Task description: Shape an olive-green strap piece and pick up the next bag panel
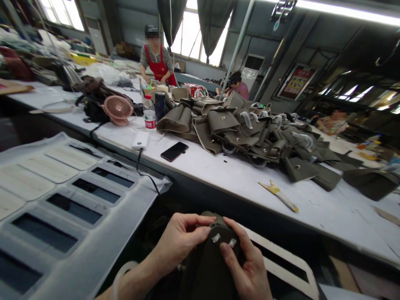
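Low in the view, both my hands hold one dark olive bag piece (pixel 208 266) in my lap, below the table edge. My left hand (pixel 179 239) pinches its top edge from the left. My right hand (pixel 246 266) grips it from the right, thumb pressed next to two small white tape tabs (pixel 223 240) on the piece. A pile of similar olive bag pieces (pixel 250 133) lies across the long white table (pixel 237 179) ahead of me.
A scraper with a yellow handle (pixel 279 196), a black phone (pixel 174 151), a power bank (pixel 140 140), a water bottle (pixel 149 113) and a pink fan (pixel 118 109) sit on the table. A slotted grey panel (pixel 62 200) is on my left. Other people work beyond.
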The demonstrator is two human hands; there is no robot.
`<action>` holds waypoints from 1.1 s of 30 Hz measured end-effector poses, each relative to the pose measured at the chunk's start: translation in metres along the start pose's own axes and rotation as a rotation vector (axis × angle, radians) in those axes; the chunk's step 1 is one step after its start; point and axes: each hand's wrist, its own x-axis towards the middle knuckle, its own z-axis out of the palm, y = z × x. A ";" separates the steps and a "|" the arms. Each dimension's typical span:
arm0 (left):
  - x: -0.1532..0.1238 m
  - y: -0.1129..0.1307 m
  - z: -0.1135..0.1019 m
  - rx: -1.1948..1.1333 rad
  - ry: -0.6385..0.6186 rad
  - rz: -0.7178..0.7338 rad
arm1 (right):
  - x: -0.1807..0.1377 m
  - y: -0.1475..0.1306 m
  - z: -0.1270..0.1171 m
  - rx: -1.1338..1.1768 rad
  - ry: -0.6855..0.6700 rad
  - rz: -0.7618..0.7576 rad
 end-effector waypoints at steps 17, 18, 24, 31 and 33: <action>0.006 0.000 0.007 0.036 -0.017 -0.037 | -0.009 -0.001 0.001 0.002 0.180 0.066; 0.007 0.003 0.006 0.047 -0.027 -0.039 | -0.010 0.000 0.000 0.001 0.175 0.072; 0.011 0.017 0.004 0.101 -0.075 -0.102 | -0.013 0.003 -0.001 -0.011 0.163 0.104; 0.009 0.022 0.006 0.165 -0.101 -0.107 | -0.017 0.001 0.001 -0.046 0.186 0.129; 0.007 0.021 0.007 0.176 -0.095 -0.106 | -0.018 -0.001 0.002 -0.049 0.185 0.135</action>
